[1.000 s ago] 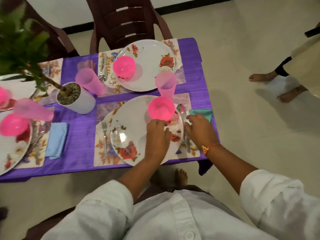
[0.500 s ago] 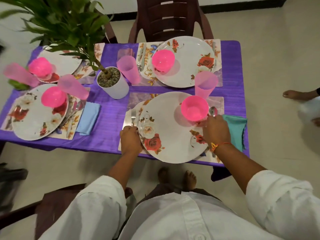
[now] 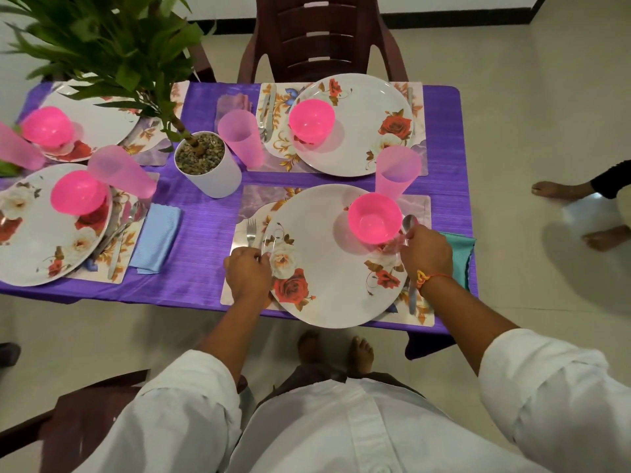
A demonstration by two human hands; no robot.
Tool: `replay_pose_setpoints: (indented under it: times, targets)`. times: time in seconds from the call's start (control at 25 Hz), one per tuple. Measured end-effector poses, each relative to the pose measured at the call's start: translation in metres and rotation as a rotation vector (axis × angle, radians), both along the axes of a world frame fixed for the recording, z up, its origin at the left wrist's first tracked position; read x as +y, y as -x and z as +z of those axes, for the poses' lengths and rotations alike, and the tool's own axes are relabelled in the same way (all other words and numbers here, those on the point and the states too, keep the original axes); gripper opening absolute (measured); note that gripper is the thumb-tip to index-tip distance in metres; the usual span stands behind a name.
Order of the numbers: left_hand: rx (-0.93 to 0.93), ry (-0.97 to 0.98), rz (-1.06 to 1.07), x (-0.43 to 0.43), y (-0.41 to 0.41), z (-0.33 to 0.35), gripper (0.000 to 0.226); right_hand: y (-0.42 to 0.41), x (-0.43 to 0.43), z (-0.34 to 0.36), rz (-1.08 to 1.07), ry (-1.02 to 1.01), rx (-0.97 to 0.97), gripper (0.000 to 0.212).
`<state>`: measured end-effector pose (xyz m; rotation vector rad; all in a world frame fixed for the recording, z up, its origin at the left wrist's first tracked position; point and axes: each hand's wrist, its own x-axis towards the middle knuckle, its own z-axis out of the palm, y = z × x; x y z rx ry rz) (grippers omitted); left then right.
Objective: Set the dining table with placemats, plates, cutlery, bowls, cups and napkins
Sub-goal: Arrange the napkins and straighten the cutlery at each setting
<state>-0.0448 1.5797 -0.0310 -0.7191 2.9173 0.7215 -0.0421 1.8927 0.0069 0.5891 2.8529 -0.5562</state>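
Note:
On the purple-clothed table (image 3: 201, 230), the nearest setting has a floral placemat (image 3: 259, 199) under a white rose-patterned plate (image 3: 327, 268). A pink bowl (image 3: 374, 218) sits on the plate's far right part, with a pink cup (image 3: 396, 169) behind it. My left hand (image 3: 247, 273) curls at the plate's left rim over the handle of a fork (image 3: 251, 230), whose tines stick out beyond my fingers. At the right rim, my right hand (image 3: 426, 254) grips a spoon (image 3: 408, 221). A teal napkin (image 3: 461, 254) lies just right of that hand.
Three other laid settings with plates, pink bowls and cups fill the table. A white pot (image 3: 208, 165) with a leafy plant stands mid-table. A brown chair (image 3: 321, 35) stands at the far side, another (image 3: 85, 421) at my left. Another person's bare foot (image 3: 553, 191) is on the floor at right.
My left hand left the plate by the bowl and went to the fork at the plate's left rim. My right hand stayed on the spoon. The view swung left.

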Motion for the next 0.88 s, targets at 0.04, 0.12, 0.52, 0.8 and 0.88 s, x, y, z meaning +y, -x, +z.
replay_pose_setpoints:
  times: [0.04, 0.12, 0.52, 0.8, 0.88]
  targets:
    - [-0.003, -0.002, 0.015, -0.001, 0.001, -0.002, 0.026, 0.000, -0.001, 0.000, -0.005, 0.014, 0.001, 0.023]
    - [-0.016, -0.003, 0.035, -0.006, 0.003, -0.005, 0.025, 0.001, -0.004, 0.000, -0.005, 0.033, 0.001, 0.021]
    - [-0.001, -0.010, 0.002, -0.014, 0.007, 0.000, 0.020, 0.003, -0.008, -0.009, -0.040, 0.074, 0.025, 0.019]
    - [0.049, -0.028, -0.126, -0.035, -0.007, 0.009, 0.021, -0.012, -0.028, 0.028, 0.086, 0.135, 0.260, 0.016]
    - [0.068, -0.055, -0.121, -0.041, -0.015, 0.018, 0.022, -0.016, -0.051, 0.042, 0.234, 0.180, 0.332, 0.014]
